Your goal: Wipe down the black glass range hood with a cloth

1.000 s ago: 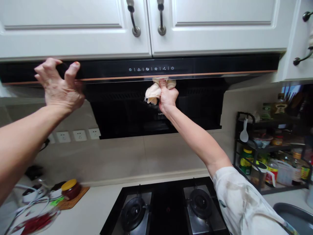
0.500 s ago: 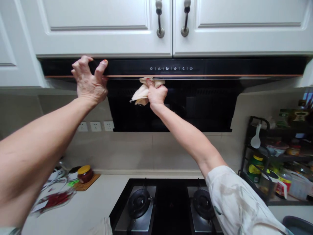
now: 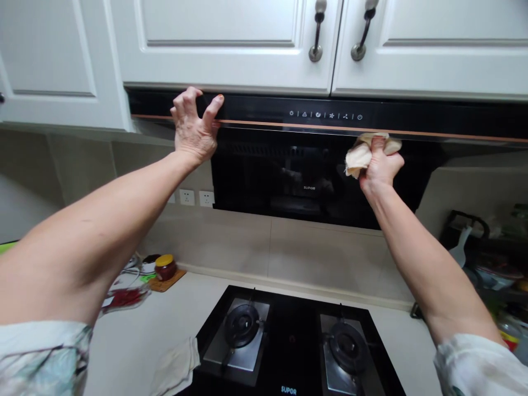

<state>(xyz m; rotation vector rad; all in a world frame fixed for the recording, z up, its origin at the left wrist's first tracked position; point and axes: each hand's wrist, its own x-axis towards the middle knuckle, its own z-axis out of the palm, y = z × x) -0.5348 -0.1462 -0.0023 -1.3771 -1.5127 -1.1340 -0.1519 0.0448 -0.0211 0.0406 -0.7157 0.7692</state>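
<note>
A black range hood (image 3: 264,159) hangs under white cabinets, a copper-coloured strip running along its front edge. My right hand (image 3: 381,165) grips a cream cloth (image 3: 358,158), pressed against the hood's lower front edge, right of the touch icons. Some of the cloth bunches out beside the fingers. Toward the left end of the hood, my left hand (image 3: 196,126) rests on the front panel, fingers bent and apart, thumb spread, holding nothing.
Below stands a two-burner gas stove (image 3: 289,341). A folded cloth (image 3: 175,366) lies at its left. A yellow-lidded jar (image 3: 165,267) sits on a wooden board near the wall. At right is a dark rack (image 3: 474,220) with kitchen goods. Cabinet handles (image 3: 317,33) hang overhead.
My right hand has slid the cloth rightward along the hood's edge, past the icons. My left hand stays at about the same place on the hood. The camera view has turned and tilted.
</note>
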